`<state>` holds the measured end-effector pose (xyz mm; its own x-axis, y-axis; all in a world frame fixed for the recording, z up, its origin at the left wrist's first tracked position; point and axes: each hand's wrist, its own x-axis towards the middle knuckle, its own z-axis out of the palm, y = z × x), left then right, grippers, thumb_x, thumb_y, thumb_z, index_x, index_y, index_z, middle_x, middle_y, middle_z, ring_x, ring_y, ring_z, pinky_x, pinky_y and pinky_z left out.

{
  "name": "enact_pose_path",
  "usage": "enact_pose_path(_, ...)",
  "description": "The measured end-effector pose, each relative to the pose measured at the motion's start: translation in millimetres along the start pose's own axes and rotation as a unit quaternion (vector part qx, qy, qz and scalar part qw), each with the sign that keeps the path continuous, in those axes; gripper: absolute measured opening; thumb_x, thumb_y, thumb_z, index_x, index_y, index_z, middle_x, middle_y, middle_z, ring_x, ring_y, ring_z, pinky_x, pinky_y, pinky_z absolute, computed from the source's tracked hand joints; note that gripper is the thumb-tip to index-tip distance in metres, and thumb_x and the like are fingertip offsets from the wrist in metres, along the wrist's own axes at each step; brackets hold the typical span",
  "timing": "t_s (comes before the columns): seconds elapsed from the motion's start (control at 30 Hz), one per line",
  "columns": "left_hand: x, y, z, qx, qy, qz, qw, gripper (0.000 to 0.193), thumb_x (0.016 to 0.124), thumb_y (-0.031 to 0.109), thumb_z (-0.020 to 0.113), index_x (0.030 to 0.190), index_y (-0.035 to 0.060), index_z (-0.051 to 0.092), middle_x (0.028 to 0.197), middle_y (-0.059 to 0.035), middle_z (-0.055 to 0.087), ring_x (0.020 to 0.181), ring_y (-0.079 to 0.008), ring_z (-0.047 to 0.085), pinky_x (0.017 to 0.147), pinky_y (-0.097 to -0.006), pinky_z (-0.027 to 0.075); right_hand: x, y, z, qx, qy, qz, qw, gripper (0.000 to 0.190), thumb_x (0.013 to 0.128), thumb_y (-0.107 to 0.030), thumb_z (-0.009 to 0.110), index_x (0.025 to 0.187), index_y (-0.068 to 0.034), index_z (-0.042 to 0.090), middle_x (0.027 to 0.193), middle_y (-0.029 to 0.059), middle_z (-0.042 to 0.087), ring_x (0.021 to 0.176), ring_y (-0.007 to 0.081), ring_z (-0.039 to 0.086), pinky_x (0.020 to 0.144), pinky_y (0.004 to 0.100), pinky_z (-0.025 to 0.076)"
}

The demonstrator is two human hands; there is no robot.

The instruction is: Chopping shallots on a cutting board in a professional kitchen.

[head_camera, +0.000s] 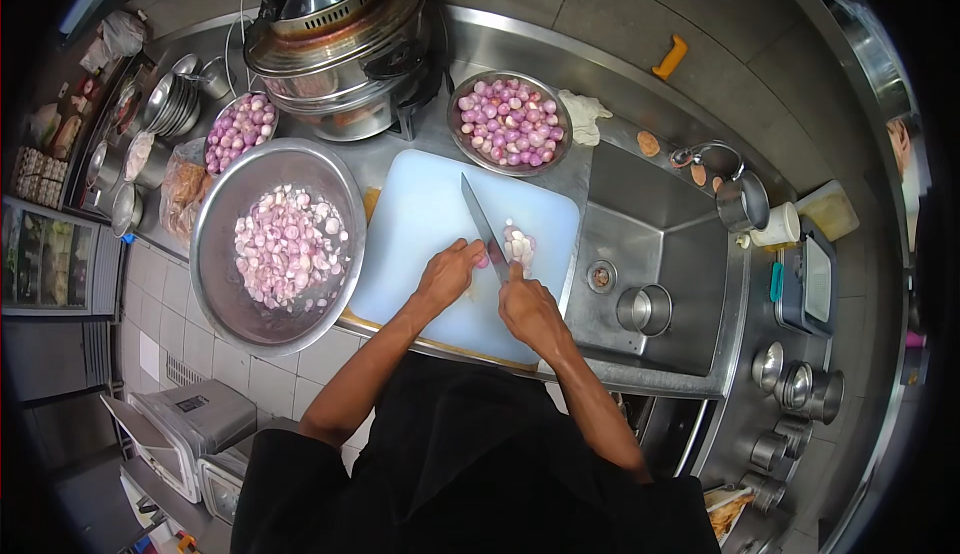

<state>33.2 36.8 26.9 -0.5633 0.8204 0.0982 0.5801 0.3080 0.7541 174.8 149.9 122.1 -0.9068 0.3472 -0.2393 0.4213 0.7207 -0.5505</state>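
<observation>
On a white plastic cutting board [420, 201], the fingers of my left hand [448, 275] pinch a peeled shallot [481, 261]. My right hand [529, 312] grips the handle of a kitchen knife [481, 216], its blade angled away from me and lying close beside that shallot. Just right of the blade is a small heap of cut shallot pieces [519, 245], partly hidden behind my right hand. To the left stands a large steel bowl [206, 269] with many cut shallots [289, 246] inside. Behind the board, a steel bowl [454, 123] holds whole peeled shallots [514, 120].
A steel sink [694, 291] with a small metal cup [645, 310] adjoins the board's right side. Behind stands a round electric cooker [337, 51]. Another bowl of shallots [240, 130] and a plastic bag [184, 186] lie left. A cloth [585, 115] rests near the back wall.
</observation>
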Motion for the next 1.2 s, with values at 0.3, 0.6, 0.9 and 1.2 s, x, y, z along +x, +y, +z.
enact_pose_path(0.3, 3.5, -1.3, 3.1, -0.019, -0.018, 0.001, 1.000, 0.005, 0.098, 0.011, 0.051, 0.097, 0.0094, 0.056, 0.087, -0.0158, 0.057, 0.083, -0.0398, 0.060, 0.072, -0.0483, 0.050, 15.3, 21.6, 30.7, 0.077, 0.016, 0.022, 0.997, 0.026, 0.093, -0.008, 0.050, 0.111, 0.008, 0.042, 0.076, 0.0334, 0.063, 0.077, 0.0536, 0.062, 0.071, 0.0572, 0.050)
enact_pose_path(0.6, 2.0, -0.9, 3.7, -0.014, -0.003, 0.005, 1.000, 0.005, 0.097, 0.007, 0.054, 0.097, 0.0081, 0.058, 0.086, -0.0151, 0.059, 0.082, -0.0389, 0.060, 0.071, -0.0463, 0.050, 23.7, 24.5, 35.8, 0.081, 0.028, -0.011, 0.996, 0.023, 0.089, -0.008, 0.055, 0.104, 0.008, 0.049, 0.086, 0.0352, 0.062, 0.082, 0.0529, 0.063, 0.077, 0.0585, 0.049)
enact_pose_path(0.9, -1.1, -4.4, 7.6, -0.014, 0.014, 0.007, 1.000, 0.005, 0.097, 0.010, 0.051, 0.096, 0.0081, 0.056, 0.085, -0.0158, 0.057, 0.080, -0.0394, 0.060, 0.069, -0.0471, 0.050, 25.8, 31.0, 41.8, 0.052, 0.054, -0.075, 0.994, 0.021, 0.090, -0.007, 0.053, 0.101, 0.011, 0.050, 0.084, 0.0367, 0.061, 0.083, 0.0521, 0.063, 0.077, 0.0587, 0.049)
enact_pose_path(1.2, -3.7, -2.7, 6.5, -0.037, 0.042, 0.009, 0.998, 0.003, 0.096, 0.007, 0.053, 0.096, 0.0067, 0.056, 0.085, -0.0168, 0.058, 0.080, -0.0399, 0.061, 0.068, -0.0459, 0.050, 26.1, 10.5, 23.2, 0.072, 0.043, -0.044, 0.996, 0.030, 0.093, -0.009, 0.052, 0.111, 0.014, 0.045, 0.077, 0.0357, 0.061, 0.083, 0.0541, 0.062, 0.075, 0.0591, 0.049)
